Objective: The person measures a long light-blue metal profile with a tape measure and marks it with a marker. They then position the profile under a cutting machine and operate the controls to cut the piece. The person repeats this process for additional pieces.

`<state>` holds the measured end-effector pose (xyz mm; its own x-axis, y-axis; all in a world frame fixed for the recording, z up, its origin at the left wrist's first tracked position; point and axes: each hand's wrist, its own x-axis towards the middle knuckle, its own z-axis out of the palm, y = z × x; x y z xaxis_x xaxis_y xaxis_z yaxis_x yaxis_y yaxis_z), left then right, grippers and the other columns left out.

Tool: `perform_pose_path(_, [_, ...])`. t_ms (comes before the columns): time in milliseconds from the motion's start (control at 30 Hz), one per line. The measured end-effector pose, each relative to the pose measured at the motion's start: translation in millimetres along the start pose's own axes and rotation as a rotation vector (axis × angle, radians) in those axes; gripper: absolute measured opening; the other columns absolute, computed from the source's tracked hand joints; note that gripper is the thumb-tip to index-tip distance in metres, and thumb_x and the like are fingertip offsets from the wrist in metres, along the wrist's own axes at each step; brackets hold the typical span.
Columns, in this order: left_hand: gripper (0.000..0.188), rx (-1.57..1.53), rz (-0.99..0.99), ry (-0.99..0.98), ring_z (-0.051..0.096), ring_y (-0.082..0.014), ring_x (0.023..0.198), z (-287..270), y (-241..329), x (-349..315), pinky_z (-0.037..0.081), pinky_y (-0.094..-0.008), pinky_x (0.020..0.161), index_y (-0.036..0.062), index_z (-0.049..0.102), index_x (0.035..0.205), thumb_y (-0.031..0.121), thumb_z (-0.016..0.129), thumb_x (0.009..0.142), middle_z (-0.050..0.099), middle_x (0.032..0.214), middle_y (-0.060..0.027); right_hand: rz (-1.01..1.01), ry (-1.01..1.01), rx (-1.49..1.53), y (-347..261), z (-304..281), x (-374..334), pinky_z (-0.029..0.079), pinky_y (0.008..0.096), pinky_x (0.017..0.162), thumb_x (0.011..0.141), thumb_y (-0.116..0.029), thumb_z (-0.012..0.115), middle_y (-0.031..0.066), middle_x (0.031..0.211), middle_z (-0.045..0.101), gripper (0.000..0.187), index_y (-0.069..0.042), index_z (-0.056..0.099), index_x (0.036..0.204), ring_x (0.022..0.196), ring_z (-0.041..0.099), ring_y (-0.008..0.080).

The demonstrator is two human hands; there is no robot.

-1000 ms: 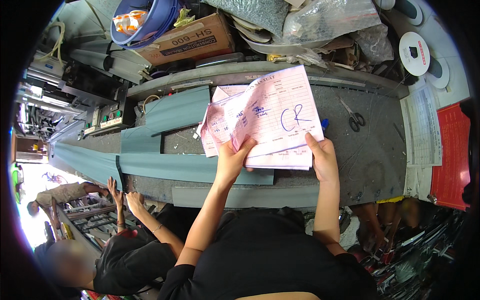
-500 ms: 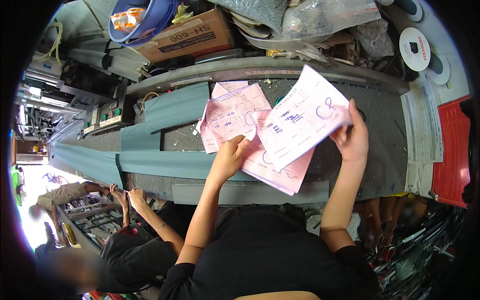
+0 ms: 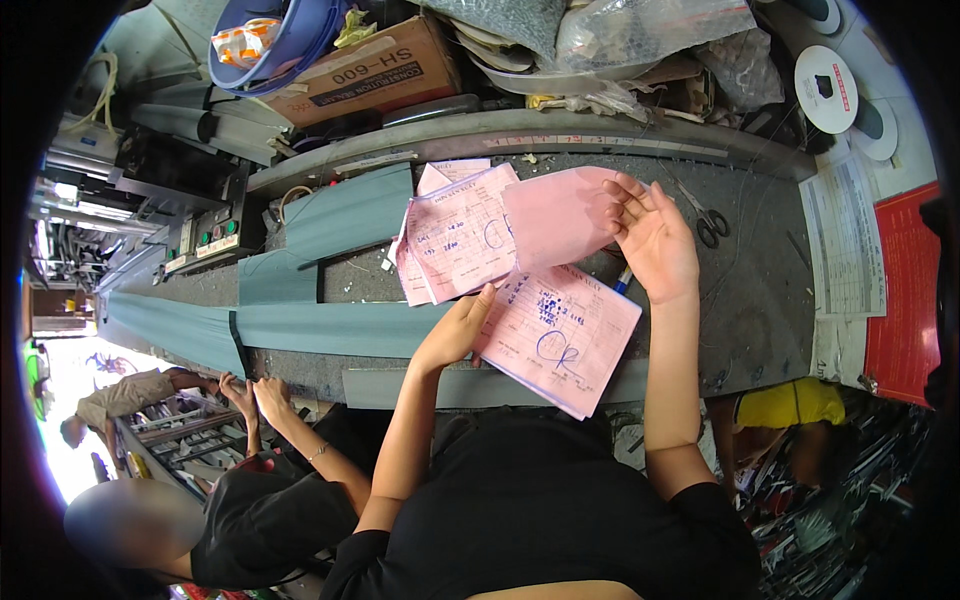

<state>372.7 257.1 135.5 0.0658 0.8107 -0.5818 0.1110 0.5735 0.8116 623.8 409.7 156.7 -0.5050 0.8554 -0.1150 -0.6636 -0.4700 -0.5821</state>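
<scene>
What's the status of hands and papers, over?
Left hand pinching lower pink sheet at its edge. Right hand open at curled-over pink page. Scissors right of that hand.

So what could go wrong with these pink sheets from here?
The turned-over pink sheet curves up at the right hand's loosely open fingers, so it might crease or slip away. The lower pink sheet slants toward the bench's near edge; if the left hand eased its pinch, it could slide. The pen beside that sheet might get knocked.
</scene>
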Motion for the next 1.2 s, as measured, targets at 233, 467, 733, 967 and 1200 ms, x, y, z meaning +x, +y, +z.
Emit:
perform_pose_path(233, [0.055, -0.282, 0.146, -0.080, 0.058, -0.0134, 0.052, 4.6, -13.1, 10.7, 0.048, -0.0267, 0.046, -0.0076, 0.056, 0.120, 0.042, 0.034, 0.108, 0.062, 0.074, -0.0079, 0.014, 0.081, -0.116, 8.7, -7.4, -9.7, 0.044, 0.0305, 0.090, 0.104, -0.035, 0.043, 0.0142, 0.119, 0.065, 0.046, 0.004, 0.058, 0.123, 0.100, 0.060, 0.0179])
perform_pose_path(467, [0.044, -0.327, 0.233, -0.141, 0.061, -0.0129, 0.061, 9.0, -7.8, 4.4, 0.052, -0.0249, 0.061, -0.0072, 0.054, 0.129, 0.030, 0.041, 0.108, 0.066, 0.099, -0.0092, -0.034, 0.102, -0.428, 22.1, -5.5, -21.2, 0.045, 0.0312, 0.089, 0.105, -0.036, 0.038, 0.0136, 0.112, 0.068, 0.049, 0.004, 0.062, 0.121, 0.097, 0.063, 0.0183])
perform_pose_path(733, [0.035, -0.144, 0.214, 0.148, 0.051, -0.0045, 0.068, 0.4, -36.0, 21.0, 0.045, -0.0225, 0.067, -0.0098, 0.067, 0.107, 0.020, 0.050, 0.105, 0.067, 0.086, 0.0001, 0.068, 0.116, -0.959, 2.9, -18.2, -60.0, 0.050, 0.0263, 0.076, 0.096, -0.027, 0.066, 0.0099, 0.091, 0.072, 0.033, 0.006, 0.068, 0.097, 0.082, 0.065, 0.0117])
perform_pose_path(967, [0.048, 0.016, 0.264, 0.593, 0.031, -0.0036, 0.051, 5.4, -34.3, 23.7, 0.024, -0.0307, 0.044, -0.0019, 0.056, 0.060, 0.026, 0.063, 0.098, 0.040, 0.049, 0.0026, -0.157, 0.243, -1.519, -2.3, -0.2, -90.8, 0.049, 0.0363, 0.094, 0.069, -0.014, 0.086, 0.0126, 0.116, 0.066, 0.051, -0.003, 0.067, 0.115, 0.109, 0.064, 0.0262])
perform_pose_path(1200, [0.058, 0.103, 0.322, 0.685, 0.027, -0.0055, 0.049, 10.4, -18.5, 23.4, 0.021, -0.0322, 0.044, 0.0002, 0.045, 0.051, 0.030, 0.066, 0.095, 0.033, 0.047, 0.0021, -0.116, -0.139, -1.476, -1.0, -9.9, -82.8, 0.043, 0.0406, 0.104, 0.064, -0.027, 0.089, 0.0139, 0.126, 0.062, 0.067, -0.005, 0.066, 0.123, 0.121, 0.056, 0.0318])
